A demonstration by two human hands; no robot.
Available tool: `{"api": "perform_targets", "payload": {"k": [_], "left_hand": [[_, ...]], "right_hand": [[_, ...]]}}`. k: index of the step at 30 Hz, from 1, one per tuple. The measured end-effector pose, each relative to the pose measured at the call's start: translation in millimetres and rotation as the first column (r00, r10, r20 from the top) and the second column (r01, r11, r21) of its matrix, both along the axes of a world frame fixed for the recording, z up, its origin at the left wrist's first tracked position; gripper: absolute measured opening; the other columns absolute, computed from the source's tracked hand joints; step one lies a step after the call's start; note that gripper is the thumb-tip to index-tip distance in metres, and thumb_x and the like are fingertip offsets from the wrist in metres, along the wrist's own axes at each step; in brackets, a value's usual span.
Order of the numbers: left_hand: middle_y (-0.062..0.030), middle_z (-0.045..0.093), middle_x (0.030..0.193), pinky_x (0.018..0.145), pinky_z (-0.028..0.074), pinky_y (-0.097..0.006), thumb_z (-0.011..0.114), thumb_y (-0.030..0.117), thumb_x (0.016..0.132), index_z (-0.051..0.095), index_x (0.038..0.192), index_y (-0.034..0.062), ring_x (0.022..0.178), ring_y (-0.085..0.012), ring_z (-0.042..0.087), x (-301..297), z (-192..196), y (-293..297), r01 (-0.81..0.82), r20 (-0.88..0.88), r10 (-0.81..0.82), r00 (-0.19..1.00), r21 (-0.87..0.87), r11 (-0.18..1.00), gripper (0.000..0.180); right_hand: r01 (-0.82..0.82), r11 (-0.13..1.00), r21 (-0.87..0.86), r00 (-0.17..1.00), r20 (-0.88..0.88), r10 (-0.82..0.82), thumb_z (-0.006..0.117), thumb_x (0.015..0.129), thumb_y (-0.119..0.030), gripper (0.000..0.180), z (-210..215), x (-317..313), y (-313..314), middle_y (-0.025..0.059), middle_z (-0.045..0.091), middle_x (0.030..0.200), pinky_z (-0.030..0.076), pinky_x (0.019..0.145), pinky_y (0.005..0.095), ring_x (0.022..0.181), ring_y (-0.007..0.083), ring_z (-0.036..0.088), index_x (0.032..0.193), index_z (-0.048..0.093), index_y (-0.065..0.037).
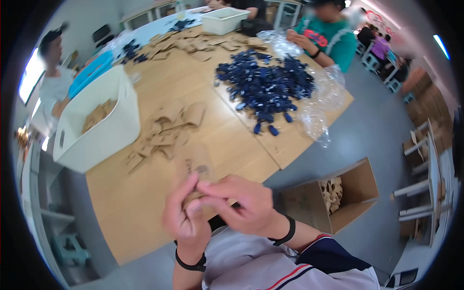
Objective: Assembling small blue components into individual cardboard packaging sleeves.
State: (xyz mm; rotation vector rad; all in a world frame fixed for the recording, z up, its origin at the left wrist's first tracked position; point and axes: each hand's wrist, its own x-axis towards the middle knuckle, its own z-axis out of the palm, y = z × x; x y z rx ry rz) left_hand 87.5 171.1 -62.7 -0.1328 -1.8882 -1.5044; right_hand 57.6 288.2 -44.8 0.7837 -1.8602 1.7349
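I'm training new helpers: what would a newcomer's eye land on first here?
Probably the heap of dark blue pieces at the right of the table. Next, the white tub at the table's left edge, with brown pieces inside. Then the left hand and right hand, pinching a small brown piece near the table's front edge.

A pale wall (pixel 87 21) and a bright window (pixel 32 71) are seen at left, a ceiling light (pixel 441 47) at upper right, and a pale green stool (pixel 71 249) below a shelf (pixel 55 215) at lower left.
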Motion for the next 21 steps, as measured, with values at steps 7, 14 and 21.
{"api": "perform_targets", "payload": {"k": [7, 14, 21], "left_hand": [[-0.0095, 0.063, 0.082, 0.064, 0.047, -0.024, 0.056, 0.033, 0.099, 0.06, 0.103, -0.0064, 0.071, -0.0123, 0.058, 6.1, -14.0, -6.6, -0.055, -0.162, 0.064, 0.985, 0.059, 0.997, 0.04], [-0.0019, 0.068, 0.083, 0.057, 0.047, -0.03, 0.073, 0.016, 0.075, 0.07, 0.088, 0.0149, 0.065, -0.0178, 0.061, 1.1, 11.0, -46.4, -0.092, -0.284, -0.255, 0.924, -0.815, 0.573, 0.013], [-0.0047, 0.068, 0.098, 0.077, 0.045, -0.03, 0.073, 0.02, 0.075, 0.072, 0.085, 0.0168, 0.085, -0.0199, 0.059, 14.9, 23.6, -60.6, 0.494, 0.236, -0.439, 0.867, -0.516, 0.699, 0.012]], "right_hand": [[-0.163, 0.985, -0.058, 0.984, -0.078, 0.158, 0.066, 0.083, 0.005, 0.031, -1.7, 3.6, 4.1, 0.007, 0.061, 0.067, 0.043, 0.047, 0.0261, 0.052, 0.0171, 0.057, 0.111, 0.07, -0.008], [-0.381, 0.859, -0.341, 0.664, 0.546, 0.511, 0.064, 0.088, -0.006, 0.054, 7.8, 13.2, 15.0, 0.0044, 0.056, 0.095, 0.044, 0.075, 0.0248, 0.082, 0.0114, 0.054, 0.138, 0.044, -0.003], [-0.553, 0.577, -0.601, 0.179, 0.59, 0.787, 0.049, 0.089, -0.006, 0.054, 5.4, 1.6, 16.8, 0.0093, 0.052, 0.121, 0.045, 0.085, 0.0263, 0.095, 0.0122, 0.054, 0.14, 0.035, 0.001]]}}
